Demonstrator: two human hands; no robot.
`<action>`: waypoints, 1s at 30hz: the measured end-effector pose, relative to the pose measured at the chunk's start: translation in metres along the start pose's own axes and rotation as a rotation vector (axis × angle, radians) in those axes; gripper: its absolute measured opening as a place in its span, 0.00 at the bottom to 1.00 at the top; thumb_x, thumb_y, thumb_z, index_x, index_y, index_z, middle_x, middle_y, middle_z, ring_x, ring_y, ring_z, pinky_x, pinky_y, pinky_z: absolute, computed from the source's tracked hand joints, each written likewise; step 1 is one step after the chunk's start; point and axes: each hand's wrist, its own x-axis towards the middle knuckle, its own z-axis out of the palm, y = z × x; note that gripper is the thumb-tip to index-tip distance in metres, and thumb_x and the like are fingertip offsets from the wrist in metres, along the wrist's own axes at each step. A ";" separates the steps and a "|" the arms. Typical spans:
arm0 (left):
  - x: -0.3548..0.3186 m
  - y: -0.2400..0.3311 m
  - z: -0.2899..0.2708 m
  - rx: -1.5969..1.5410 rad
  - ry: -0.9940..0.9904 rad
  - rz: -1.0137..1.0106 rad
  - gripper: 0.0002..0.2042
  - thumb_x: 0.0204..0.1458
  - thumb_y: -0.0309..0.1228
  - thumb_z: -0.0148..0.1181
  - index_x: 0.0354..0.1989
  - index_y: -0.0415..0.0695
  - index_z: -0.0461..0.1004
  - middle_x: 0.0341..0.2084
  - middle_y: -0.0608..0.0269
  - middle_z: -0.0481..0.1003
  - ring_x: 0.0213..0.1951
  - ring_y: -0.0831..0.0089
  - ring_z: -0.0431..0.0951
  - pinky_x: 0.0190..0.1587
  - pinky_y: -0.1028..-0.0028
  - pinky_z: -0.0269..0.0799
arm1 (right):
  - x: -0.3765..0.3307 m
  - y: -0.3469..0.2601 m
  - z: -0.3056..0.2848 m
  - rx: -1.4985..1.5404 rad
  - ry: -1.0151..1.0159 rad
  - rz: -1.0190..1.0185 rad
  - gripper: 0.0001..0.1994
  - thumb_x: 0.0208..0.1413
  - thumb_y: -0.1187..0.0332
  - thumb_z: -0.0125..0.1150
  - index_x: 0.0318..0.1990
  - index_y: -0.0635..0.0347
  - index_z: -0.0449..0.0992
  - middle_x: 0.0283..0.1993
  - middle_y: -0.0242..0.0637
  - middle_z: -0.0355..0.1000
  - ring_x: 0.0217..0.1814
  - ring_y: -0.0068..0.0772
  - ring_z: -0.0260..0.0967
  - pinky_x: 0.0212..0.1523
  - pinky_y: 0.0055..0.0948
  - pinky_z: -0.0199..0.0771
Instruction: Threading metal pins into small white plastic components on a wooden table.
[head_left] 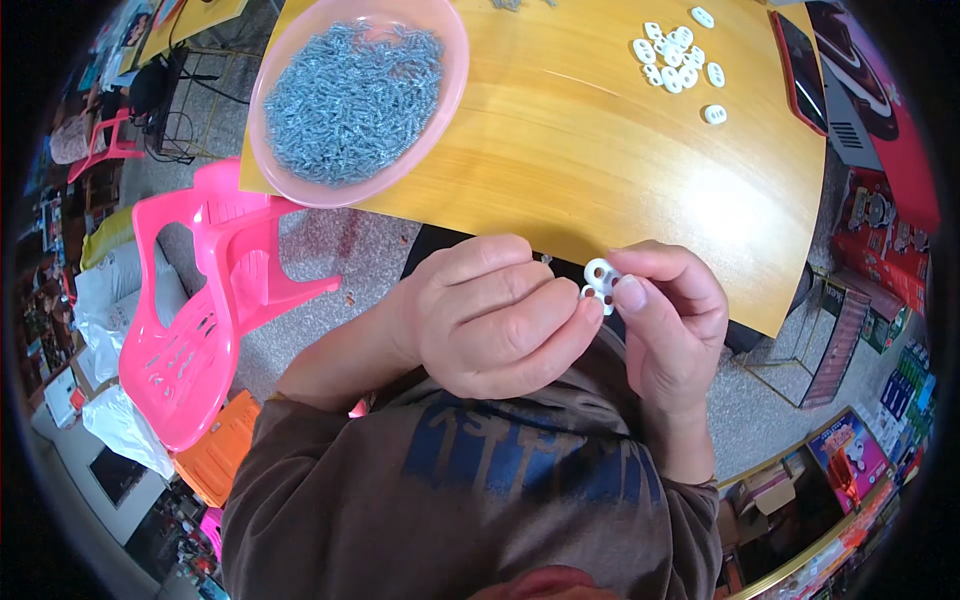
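Note:
In front of my chest, just off the table's near edge, both my hands meet. The thumb and index finger of my right hand pinch a white oval plastic piece with round holes. Just below it, a second white part shows by my left fingertips; whether the two are joined I cannot tell. My left hand is closed, back upward, fingers curled in; a tiny shiny bit peeks out at its knuckles. What lies inside that palm is hidden.
On the wooden table, a pink bowl holds a heap of small silvery metal pieces. Loose white oval pieces lie at the far right, near a red-edged phone. A pink plastic chair stands left.

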 end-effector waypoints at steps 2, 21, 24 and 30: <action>-0.002 -0.003 0.001 0.000 0.006 0.040 0.14 0.32 0.24 0.59 0.33 0.40 0.71 0.27 0.61 0.67 0.24 0.72 0.70 0.26 0.75 0.63 | -0.002 -0.002 0.003 0.054 0.045 0.136 0.08 0.49 0.80 0.53 0.38 0.68 0.71 0.34 0.35 0.70 0.35 0.18 0.66 0.38 0.16 0.67; -0.010 -0.021 -0.001 0.086 0.026 0.378 0.08 0.35 0.23 0.58 0.27 0.41 0.70 0.24 0.66 0.67 0.23 0.75 0.68 0.23 0.79 0.60 | 0.000 0.004 0.002 0.026 0.101 0.286 0.06 0.49 0.77 0.55 0.36 0.66 0.72 0.29 0.33 0.71 0.28 0.16 0.66 0.30 0.13 0.67; -0.008 -0.022 -0.005 0.060 0.012 0.365 0.09 0.35 0.22 0.58 0.28 0.42 0.69 0.24 0.66 0.67 0.23 0.75 0.68 0.22 0.80 0.60 | -0.001 0.004 0.005 0.045 0.120 0.283 0.06 0.49 0.77 0.54 0.36 0.66 0.72 0.29 0.34 0.71 0.28 0.16 0.66 0.30 0.13 0.67; -0.006 -0.014 -0.018 -0.307 -0.037 -0.042 0.09 0.40 0.21 0.54 0.32 0.40 0.66 0.25 0.61 0.68 0.21 0.73 0.69 0.20 0.79 0.61 | 0.001 0.002 0.010 0.081 0.141 0.321 0.12 0.50 0.75 0.52 0.42 0.69 0.69 0.28 0.37 0.70 0.27 0.23 0.66 0.29 0.19 0.68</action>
